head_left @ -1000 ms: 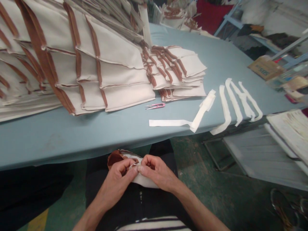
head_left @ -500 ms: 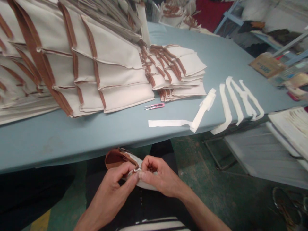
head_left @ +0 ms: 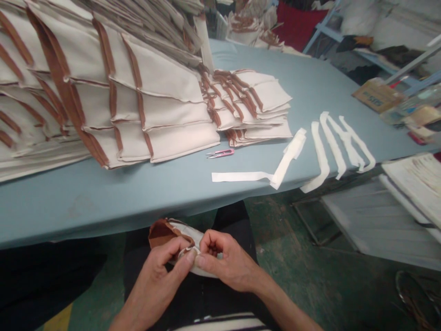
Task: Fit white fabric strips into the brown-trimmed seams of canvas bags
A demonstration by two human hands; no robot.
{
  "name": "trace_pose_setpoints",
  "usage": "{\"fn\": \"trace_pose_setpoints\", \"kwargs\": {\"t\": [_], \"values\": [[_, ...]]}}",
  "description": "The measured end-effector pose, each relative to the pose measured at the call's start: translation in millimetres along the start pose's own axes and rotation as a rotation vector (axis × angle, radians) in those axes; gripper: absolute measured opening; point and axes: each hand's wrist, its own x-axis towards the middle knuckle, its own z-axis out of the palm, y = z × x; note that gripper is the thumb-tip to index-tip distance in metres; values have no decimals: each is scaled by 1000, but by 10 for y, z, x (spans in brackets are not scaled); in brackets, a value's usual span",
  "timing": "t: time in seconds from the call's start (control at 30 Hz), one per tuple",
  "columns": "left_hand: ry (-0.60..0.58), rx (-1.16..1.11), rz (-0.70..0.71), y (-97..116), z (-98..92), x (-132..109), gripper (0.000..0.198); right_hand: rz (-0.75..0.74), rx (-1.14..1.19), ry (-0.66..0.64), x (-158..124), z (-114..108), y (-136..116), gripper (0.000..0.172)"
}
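Observation:
Over my lap, just below the table edge, I hold a cream and brown fabric piece [head_left: 161,234], its brown side folded open at the left. My left hand [head_left: 160,266] pinches the seam edge between thumb and forefinger. Close beside it, thumb almost touching thumb, my right hand [head_left: 223,259] pinches the same edge with its fingers curled. The spot between the fingertips is mostly covered. On the table ahead lie pink thread snips [head_left: 225,152] and a white fabric strip [head_left: 237,176] joined to a folded bundle.
Stacks of cream fabric pieces with brown bands [head_left: 179,115] fill the table's left side. A smaller stack [head_left: 272,94] sits mid-table. Several white strips [head_left: 320,151] lie toward the right edge. A cardboard box [head_left: 377,95] stands farther right, by a blue shelf frame [head_left: 327,30].
Both hands and the fabric piece sit slightly lower and to the left in view. The pinch on the seam edge continues, and the table items have not been moved.

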Motion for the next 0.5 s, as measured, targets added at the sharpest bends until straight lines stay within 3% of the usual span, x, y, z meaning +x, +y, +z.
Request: {"fn": "trace_pose_setpoints", "kwargs": {"t": [0.23,0.5], "values": [[-32,7,17,44,-13,-25,37,16,32,-17,-25,42,5,57],[21,107,105,161,-88,-106,30,-55,-40,-74,-44,-107,-183,46]]}}
